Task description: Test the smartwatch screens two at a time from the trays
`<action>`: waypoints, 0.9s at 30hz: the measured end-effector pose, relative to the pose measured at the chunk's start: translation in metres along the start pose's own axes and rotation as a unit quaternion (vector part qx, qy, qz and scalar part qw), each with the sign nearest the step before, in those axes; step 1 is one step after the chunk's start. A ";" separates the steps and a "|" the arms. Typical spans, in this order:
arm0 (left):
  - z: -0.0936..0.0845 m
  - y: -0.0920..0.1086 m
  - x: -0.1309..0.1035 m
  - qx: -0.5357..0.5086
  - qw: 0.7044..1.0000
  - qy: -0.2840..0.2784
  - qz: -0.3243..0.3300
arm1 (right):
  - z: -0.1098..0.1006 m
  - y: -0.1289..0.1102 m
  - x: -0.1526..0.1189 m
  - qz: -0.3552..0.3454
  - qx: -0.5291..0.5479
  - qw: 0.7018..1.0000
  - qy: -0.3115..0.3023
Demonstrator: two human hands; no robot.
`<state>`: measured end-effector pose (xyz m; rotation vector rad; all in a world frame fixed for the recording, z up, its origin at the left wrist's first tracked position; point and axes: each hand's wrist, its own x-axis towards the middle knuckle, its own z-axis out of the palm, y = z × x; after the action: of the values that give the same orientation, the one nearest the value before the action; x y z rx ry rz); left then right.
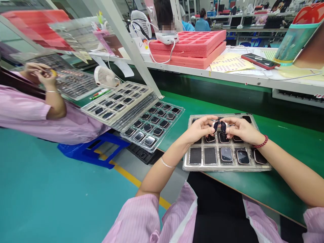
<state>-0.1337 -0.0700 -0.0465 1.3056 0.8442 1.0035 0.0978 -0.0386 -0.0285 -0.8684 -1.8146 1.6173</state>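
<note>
My left hand [198, 130] pinches a smartwatch body [215, 126], a small rounded square with a dark glass face and a silvery rim. Close beside it, my right hand [241, 131] grips a second smartwatch body [223, 127] between thumb and fingers. Both pieces are tilted on edge, nearly facing each other. Beneath my hands lies a clear plastic tray [227, 168] with several watch bodies in its compartments, among them one with a shiny face [226, 154]. Two front-left compartments show only their dark textured bottoms. My hands and forearms hide part of the tray.
Left of my tray lie another watch-filled tray [149, 146] and a stack of trays [101, 118]. A co-worker's hands [47, 76] hold something small further left. A blue stool [86, 155] stands below. The shelf ahead carries red foam trays [202, 44], a phone [260, 61] and a cup [293, 44].
</note>
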 end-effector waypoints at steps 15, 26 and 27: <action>0.011 0.008 0.000 0.046 0.997 0.054 0.021 | 0.004 0.001 0.002 -0.006 -0.023 1.000 -0.008; 0.005 0.029 -0.084 0.330 0.937 0.105 0.051 | 0.064 -0.008 -0.026 -0.167 -0.339 0.926 0.022; 0.005 0.029 -0.093 0.381 0.918 0.102 0.051 | 0.072 -0.007 -0.028 -0.182 -0.379 0.907 0.019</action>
<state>-0.1660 -0.1583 -0.0214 1.9343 1.4279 0.9322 0.0602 -0.1067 -0.0300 -0.7784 -2.4351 0.6366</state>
